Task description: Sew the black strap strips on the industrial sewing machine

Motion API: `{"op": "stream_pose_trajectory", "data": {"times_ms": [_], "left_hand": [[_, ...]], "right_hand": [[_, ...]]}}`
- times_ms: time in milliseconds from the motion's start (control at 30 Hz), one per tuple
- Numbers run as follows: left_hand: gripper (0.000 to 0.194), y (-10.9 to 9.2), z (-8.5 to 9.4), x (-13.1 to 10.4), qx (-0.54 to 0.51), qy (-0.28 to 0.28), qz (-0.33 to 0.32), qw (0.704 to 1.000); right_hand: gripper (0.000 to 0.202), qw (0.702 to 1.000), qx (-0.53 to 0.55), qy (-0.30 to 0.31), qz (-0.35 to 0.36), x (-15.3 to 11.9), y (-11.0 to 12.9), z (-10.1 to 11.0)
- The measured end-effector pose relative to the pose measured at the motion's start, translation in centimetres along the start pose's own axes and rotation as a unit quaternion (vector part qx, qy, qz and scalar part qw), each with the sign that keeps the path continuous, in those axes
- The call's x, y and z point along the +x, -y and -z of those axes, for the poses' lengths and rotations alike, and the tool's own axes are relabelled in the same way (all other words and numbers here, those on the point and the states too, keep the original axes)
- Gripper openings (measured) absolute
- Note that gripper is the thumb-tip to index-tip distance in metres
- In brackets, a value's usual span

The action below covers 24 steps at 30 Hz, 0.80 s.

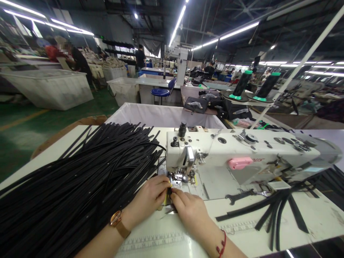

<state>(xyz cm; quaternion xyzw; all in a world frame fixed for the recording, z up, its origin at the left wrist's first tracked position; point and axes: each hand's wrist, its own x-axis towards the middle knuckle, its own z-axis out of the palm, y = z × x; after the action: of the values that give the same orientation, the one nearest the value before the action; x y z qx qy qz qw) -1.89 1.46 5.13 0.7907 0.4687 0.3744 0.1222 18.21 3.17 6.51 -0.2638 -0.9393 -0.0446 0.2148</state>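
Note:
Both my hands meet at the needle end of a white sewing machine (pixel 204 148). My left hand (pixel 150 195), with a watch on its wrist, pinches a short end of black strap (pixel 169 191) just in front of the presser foot (pixel 170 176). From the other side, my right hand (pixel 189 208) is closed on the same strap, thumb and fingers low against it. Much of the strap is hidden by my fingers. A big heap of long black straps (pixel 88 175) lies to the left, close to my left forearm.
A wrench (pixel 240 194) and several loose black straps (pixel 276 211) lie right of my hands. A pink holder (pixel 240 163) sits on the machine. Two black thread cones (pixel 242 86) stand behind it. A pale bin (pixel 161 114) adjoins the table's far edge; people work farther back.

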Motion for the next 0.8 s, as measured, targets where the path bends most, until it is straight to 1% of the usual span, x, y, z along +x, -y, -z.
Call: {"op": "stream_pose_trajectory", "data": {"times_ms": [67,133,200,267,333,400,467,533,600,667,733,800], "left_hand": [[0.032,-0.1,0.0,-0.3,-0.004,-0.012,-0.008,1.0],[0.032,-0.2,-0.2,-0.5,-0.015,-0.024,-0.016,0.999],[0.025,-0.3,-0.4,-0.5,-0.044,-0.026,-0.013,0.999],[0.019,-0.6,-0.6,-0.4,-0.089,-0.018,-0.002,0.996],[0.018,-0.9,-0.8,-0.2,-0.125,-0.013,0.012,0.992],[0.017,-1.1,-0.9,-0.1,-0.142,-0.021,0.019,0.989],[0.017,-1.2,-0.8,-0.1,-0.143,-0.03,0.019,0.989],[0.017,-1.2,-0.7,-0.1,-0.13,-0.02,0.012,0.991],[0.017,-1.3,-0.4,-0.1,-0.092,0.007,0.007,0.996],[0.015,-1.5,0.0,-0.1,-0.035,0.025,0.002,0.999],[0.015,-1.8,0.3,0.0,0.019,0.022,-0.016,0.999],[0.015,-2.2,0.6,0.1,0.059,0.011,-0.045,0.997]], "right_hand": [[0.032,0.996,0.078,-0.023,-0.038,-0.1,-0.4,0.0],[0.038,0.982,0.163,-0.048,-0.085,-0.2,-0.8,0.0],[0.036,0.962,0.235,-0.069,-0.119,-0.2,-1.1,0.0],[0.027,0.944,0.288,-0.085,-0.138,-0.1,-1.3,0.0],[0.019,0.93,0.321,-0.091,-0.152,-0.1,-1.3,-0.1],[0.015,0.92,0.339,-0.094,-0.172,-0.1,-1.3,-0.1],[0.012,0.91,0.352,-0.094,-0.197,-0.1,-1.3,-0.1],[0.011,0.892,0.38,-0.088,-0.227,0.0,-1.2,0.2],[0.01,0.864,0.429,-0.067,-0.256,0.1,-1.2,0.6],[0.014,0.823,0.496,-0.041,-0.275,0.3,-1.3,0.9],[0.016,0.775,0.566,-0.021,-0.28,0.4,-1.5,0.9],[0.017,0.735,0.617,-0.015,-0.281,0.4,-1.8,0.7]]}}
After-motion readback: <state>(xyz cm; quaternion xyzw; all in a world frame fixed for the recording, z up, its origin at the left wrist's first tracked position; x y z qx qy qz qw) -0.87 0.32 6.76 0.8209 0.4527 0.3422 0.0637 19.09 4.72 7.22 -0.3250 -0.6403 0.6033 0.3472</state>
